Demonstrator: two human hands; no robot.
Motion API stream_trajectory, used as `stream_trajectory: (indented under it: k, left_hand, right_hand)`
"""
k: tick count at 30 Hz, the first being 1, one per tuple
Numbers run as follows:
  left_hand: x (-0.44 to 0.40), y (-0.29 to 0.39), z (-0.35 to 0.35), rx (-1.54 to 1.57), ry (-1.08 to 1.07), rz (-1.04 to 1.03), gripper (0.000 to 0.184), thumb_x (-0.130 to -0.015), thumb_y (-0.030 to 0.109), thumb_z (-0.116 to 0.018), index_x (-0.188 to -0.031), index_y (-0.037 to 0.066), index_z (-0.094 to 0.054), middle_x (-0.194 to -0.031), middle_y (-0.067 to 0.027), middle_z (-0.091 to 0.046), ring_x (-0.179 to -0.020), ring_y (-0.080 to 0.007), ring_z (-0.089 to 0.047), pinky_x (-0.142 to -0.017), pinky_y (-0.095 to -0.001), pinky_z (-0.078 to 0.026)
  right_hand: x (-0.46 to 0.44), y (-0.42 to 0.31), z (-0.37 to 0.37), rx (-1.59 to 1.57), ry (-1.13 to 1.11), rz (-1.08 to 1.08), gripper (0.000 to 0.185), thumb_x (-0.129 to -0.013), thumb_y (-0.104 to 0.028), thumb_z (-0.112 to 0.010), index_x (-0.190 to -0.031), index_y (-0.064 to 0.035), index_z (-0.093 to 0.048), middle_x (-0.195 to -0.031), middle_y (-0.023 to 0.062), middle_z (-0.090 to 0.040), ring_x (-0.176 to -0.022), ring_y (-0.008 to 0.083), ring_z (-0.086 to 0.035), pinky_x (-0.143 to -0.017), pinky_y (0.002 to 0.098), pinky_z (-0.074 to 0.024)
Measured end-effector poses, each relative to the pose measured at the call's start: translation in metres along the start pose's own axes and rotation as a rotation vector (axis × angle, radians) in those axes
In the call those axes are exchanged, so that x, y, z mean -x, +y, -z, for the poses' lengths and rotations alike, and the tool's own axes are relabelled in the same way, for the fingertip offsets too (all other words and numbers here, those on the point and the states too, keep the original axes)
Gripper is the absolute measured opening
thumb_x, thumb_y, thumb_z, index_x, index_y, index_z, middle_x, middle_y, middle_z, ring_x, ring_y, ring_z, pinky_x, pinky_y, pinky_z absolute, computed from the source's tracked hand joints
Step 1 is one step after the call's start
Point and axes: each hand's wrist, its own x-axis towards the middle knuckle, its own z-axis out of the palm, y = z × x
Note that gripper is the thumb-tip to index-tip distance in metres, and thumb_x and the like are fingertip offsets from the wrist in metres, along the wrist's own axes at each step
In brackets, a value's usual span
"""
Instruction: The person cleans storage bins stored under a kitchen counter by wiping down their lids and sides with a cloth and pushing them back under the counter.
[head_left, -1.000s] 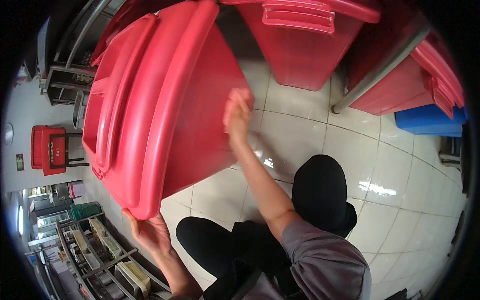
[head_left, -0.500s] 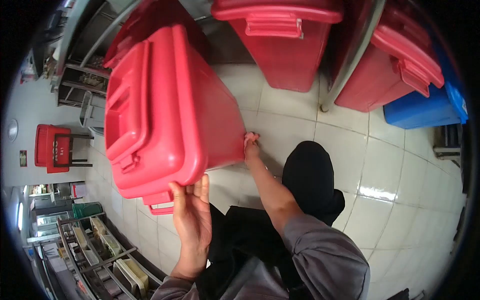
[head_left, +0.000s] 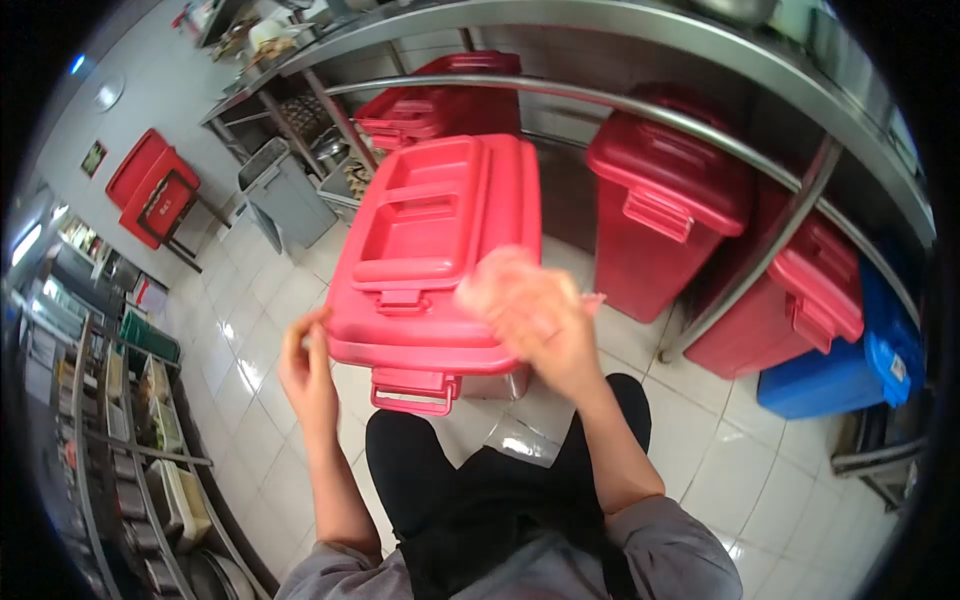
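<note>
A large red lidded bin [head_left: 435,230] stands upright in front of me, between my hands, its looped handle towards my knees. My right hand [head_left: 550,335] is closed on a pink cloth [head_left: 510,285] above the near right part of the lid; hand and cloth are blurred. At the lid's near left corner is my left hand [head_left: 310,370], fingers bent and partly apart, its fingertips close to the edge. Whether they touch it I cannot tell. Nothing shows in that hand.
Under a metal table [head_left: 600,30] stand more red bins [head_left: 660,210] and a blue bin [head_left: 835,375]. A metal leg [head_left: 745,285] rises at the right. Shelves with trays [head_left: 180,500] are at the left. A grey bin [head_left: 285,200] stands beyond, near a red box [head_left: 150,185].
The bin has gone from tilted to upright. My right hand has moved with the cloth from the bin's lower side to above its lid. My left hand has shifted left along the lid edge.
</note>
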Motion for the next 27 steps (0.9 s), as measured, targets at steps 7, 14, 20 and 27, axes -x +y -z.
stream_trajectory:
  k: [7, 14, 20, 27]
  left_hand:
    - [-0.049, -0.131, -0.003, 0.123, -0.159, 0.429, 0.056, -0.104, 0.045, -0.04, -0.116, -0.004, -0.064, -0.109, -0.0138, -0.068, -0.106, -0.0228, -0.06, -0.095, -0.0355, -0.043]
    - [0.023, -0.098, -0.011, -0.199, -0.193, 0.259, 0.052, -0.105, 0.038, -0.035, -0.102, -0.007, -0.059, -0.107, -0.0328, -0.059, -0.101, -0.0499, -0.057, -0.088, -0.0522, -0.043]
    - [0.074, -0.039, -0.026, -0.073, -0.33, 0.295, 0.038, -0.102, 0.033, -0.053, -0.096, -0.005, -0.052, -0.093, -0.0202, -0.054, -0.079, -0.0317, -0.055, -0.073, -0.0404, -0.046]
    - [0.088, -0.042, -0.042, 0.682, -0.383, 0.543, 0.037, -0.098, 0.028, -0.064, -0.117, -0.001, -0.05, -0.104, -0.0092, -0.061, -0.088, -0.0122, -0.06, -0.077, -0.0274, -0.049]
  right_hand:
    - [-0.047, 0.002, 0.027, 0.728, 0.005, -0.051, 0.021, -0.087, -0.032, -0.068, -0.096, -0.0134, -0.074, -0.095, 0.0094, -0.066, -0.088, 0.0311, -0.064, -0.074, 0.0426, -0.0527]
    - [-0.125, -0.058, -0.028, 0.874, -0.071, 0.528, 0.016, -0.086, -0.023, -0.068, -0.09, -0.0082, -0.071, -0.087, 0.0103, -0.065, -0.083, 0.0304, -0.063, -0.071, 0.0417, -0.052]
    - [-0.15, 0.01, -0.095, 1.372, -0.444, 0.396, 0.021, -0.077, -0.023, -0.066, -0.063, -0.0087, -0.068, -0.069, 0.0124, -0.07, -0.064, 0.0329, -0.068, -0.063, 0.0447, -0.0531]
    - [-0.164, -0.088, -0.07, 0.757, -1.004, -0.124, 0.021, -0.081, -0.026, -0.058, -0.08, -0.0123, -0.075, -0.065, 0.0137, -0.066, -0.066, 0.0351, -0.066, -0.069, 0.0449, -0.0545]
